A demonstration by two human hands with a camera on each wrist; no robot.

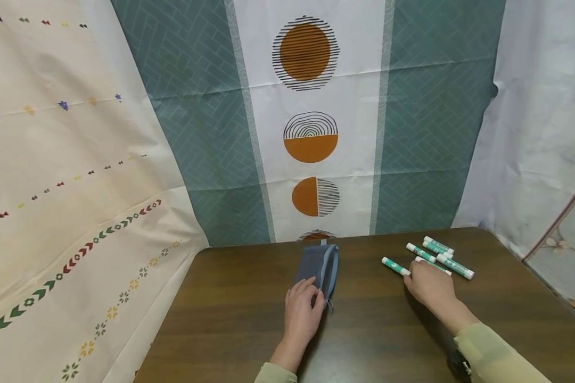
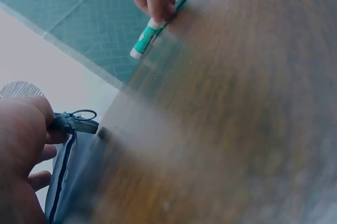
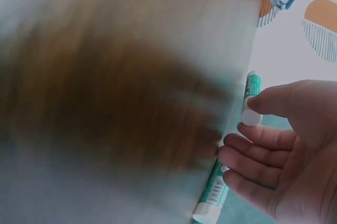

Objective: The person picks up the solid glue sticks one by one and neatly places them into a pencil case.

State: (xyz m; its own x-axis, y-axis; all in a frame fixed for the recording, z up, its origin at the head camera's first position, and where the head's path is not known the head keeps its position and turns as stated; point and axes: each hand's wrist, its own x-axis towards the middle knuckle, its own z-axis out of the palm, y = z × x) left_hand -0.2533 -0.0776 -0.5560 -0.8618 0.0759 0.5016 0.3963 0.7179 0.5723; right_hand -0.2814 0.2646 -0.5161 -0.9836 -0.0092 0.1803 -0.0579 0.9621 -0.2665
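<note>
A blue-grey zip pencil case [image 1: 311,261] lies on the wooden table with its zipper edge parted. My left hand [image 1: 302,311] grips its near end, by the zipper pull. In the left wrist view, the fingers curl behind the case's zipper edge [image 2: 66,169]. My right hand [image 1: 431,287] is low over the table among green-and-white markers. In the right wrist view, its thumb touches the end of one marker [image 3: 253,87], with the index fingertip just below that end. Another marker [image 3: 213,192] lies beneath the other fingers, partly hidden by them.
More markers lie loosely grouped beyond the right hand, including one marker [image 1: 455,266] at the right and one [image 1: 438,246] at the back. A patterned cloth [image 1: 326,122] hangs behind the table [image 1: 230,308], with other cloths on both sides.
</note>
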